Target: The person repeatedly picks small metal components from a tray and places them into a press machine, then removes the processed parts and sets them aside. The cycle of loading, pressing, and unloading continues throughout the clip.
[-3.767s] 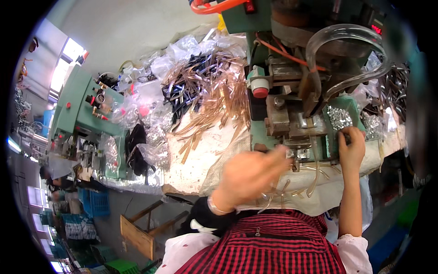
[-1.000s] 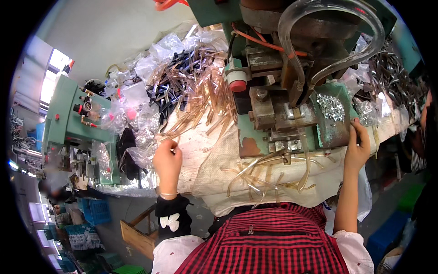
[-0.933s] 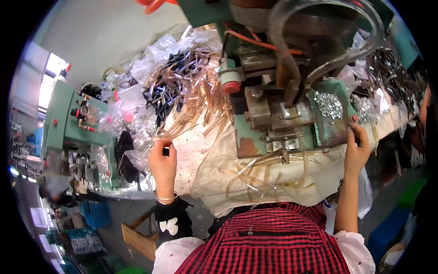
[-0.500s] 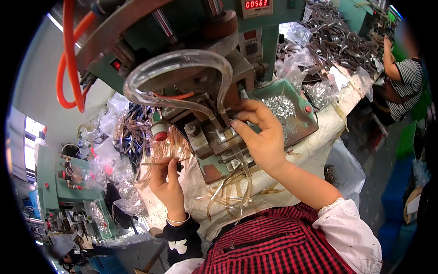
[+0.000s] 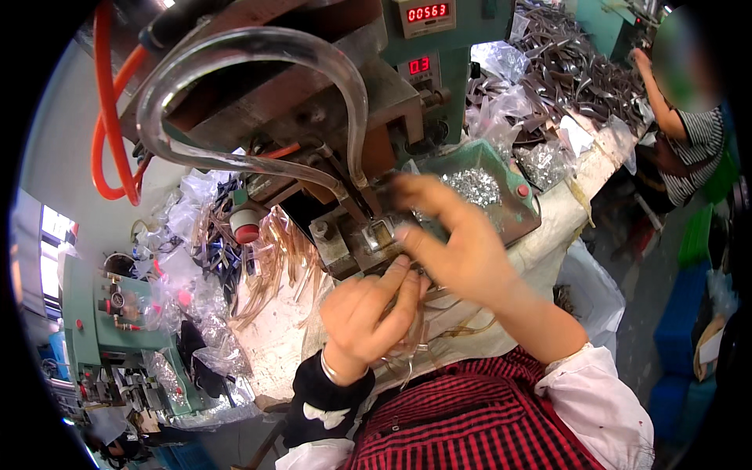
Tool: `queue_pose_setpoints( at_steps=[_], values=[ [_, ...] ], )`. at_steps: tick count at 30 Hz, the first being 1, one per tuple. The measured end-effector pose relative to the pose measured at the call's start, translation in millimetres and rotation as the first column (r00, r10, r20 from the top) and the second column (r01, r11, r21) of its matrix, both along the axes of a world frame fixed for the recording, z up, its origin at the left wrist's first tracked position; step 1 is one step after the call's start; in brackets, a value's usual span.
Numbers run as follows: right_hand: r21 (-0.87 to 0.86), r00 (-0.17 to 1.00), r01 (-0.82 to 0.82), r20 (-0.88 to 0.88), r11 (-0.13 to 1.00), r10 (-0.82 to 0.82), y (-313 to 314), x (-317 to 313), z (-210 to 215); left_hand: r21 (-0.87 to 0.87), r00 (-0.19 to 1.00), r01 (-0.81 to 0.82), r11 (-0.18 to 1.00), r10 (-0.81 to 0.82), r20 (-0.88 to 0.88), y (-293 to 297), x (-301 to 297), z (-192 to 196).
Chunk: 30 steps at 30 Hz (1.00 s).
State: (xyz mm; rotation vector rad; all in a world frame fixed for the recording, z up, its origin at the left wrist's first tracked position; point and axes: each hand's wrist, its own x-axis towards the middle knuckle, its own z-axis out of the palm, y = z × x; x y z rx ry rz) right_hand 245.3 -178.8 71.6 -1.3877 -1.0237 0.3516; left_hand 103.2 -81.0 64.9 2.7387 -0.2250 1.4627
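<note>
Hands [image 5: 368, 313] [image 5: 454, 243], translucent curved strip [image 5: 407, 348], green metal press [image 5: 439, 86]

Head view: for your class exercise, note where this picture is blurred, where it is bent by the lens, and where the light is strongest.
In the head view the right hand is smeared by motion blur, while the left hand is sharper; the fisheye lens bows the green machine and workbench edge toward a black rim; a window at the left edge is washed out.

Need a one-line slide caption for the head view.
Both hands, left hand and right hand, meet at the green press beside a tray of metal bits.
</note>
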Motion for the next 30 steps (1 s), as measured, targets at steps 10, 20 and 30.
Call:
queue_pose_setpoints(
  at_steps=[10, 20, 30],
  values=[
    [-0.285, 0.863, 0.504, 0.141, 0.815, -0.485, -66.1, 80.4, -81.7, -0.045, 0.999, 0.047, 0.998, -0.048, -0.015, 2.3, 4.1, -7.7],
    [-0.143, 0.525, 0.662, 0.789, 0.736, -0.319, -56.8, 73.6, -105.7, -0.319, 0.952, -0.304, 0.898, 0.278, -0.126, -16.1, -69.0, -9.3],
    [-0.23, 0.812, 0.57, 0.309, 0.789, -0.496, -37.8, 76.1, -101.7, 0.189, 0.263, -0.898, 0.397, 0.83, -0.492, 128.7, -186.9, -149.2]
  ],
)
